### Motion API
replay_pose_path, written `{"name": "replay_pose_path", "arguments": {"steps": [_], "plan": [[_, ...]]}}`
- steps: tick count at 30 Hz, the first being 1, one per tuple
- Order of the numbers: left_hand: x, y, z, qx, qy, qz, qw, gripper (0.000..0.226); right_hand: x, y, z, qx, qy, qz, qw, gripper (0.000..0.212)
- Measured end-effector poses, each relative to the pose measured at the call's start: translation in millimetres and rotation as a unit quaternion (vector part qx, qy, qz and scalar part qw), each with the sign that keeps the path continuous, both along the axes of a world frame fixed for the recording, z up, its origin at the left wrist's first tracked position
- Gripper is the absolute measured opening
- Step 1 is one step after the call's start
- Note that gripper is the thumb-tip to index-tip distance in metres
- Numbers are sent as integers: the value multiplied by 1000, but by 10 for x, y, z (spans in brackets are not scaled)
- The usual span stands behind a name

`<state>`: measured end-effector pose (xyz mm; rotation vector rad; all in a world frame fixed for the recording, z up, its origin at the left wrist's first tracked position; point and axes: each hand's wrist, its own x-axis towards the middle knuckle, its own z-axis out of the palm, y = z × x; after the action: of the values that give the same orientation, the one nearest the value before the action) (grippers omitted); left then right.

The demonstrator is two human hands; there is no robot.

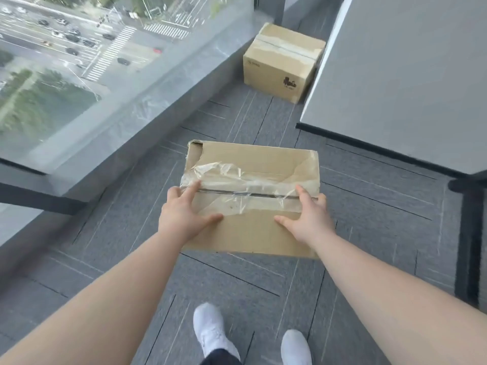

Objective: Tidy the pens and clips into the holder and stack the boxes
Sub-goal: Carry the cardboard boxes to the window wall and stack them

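From the head camera, you held a flat cardboard box (pixel 251 198) out in front of you, above the carpet floor (pixel 369 206). Your left hand (pixel 184 214) and right hand (pixel 307 219) each clasped a side of it: thumbs lay on the lid, fingers curled over the side edges, so each grip was closed on the box. The lid's seam carried loose, crinkled tape (pixel 237 177), and its far left corner was torn open. It looked light and fairly stiff, though weak at that torn corner and slick where the tape wrinkled; the plain card at the sides seemed the safer place to hold. A second, taller box (pixel 283 63) sat on the floor ahead, between the window ledge (pixel 158 101) and the grey desk (pixel 408 75), probably where this one would stack. No pens, clips or holder showed.
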<state>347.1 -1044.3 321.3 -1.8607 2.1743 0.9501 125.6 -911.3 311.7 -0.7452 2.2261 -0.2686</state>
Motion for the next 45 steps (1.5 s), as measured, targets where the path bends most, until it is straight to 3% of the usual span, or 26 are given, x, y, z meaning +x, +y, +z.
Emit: {"name": "replay_pose_path", "arguments": {"steps": [9,21,34,45], "plan": [[-533,-2318,137,-8,19,-57,998,91,-513,-2132,147,-20,26,-32,999,90],[-2332,-4773,72,-24,22,-121,992,89,-2094,-4305,-82,-48,32,-90,994,90],[-4248,-6256,-667,-6,50,-216,975,90,-3725,-5466,-590,-62,85,-185,977,84],[-4881,-6775,-1074,15,18,-276,961,88,-3995,-5791,-1091,-30,72,-267,961,85]]}}
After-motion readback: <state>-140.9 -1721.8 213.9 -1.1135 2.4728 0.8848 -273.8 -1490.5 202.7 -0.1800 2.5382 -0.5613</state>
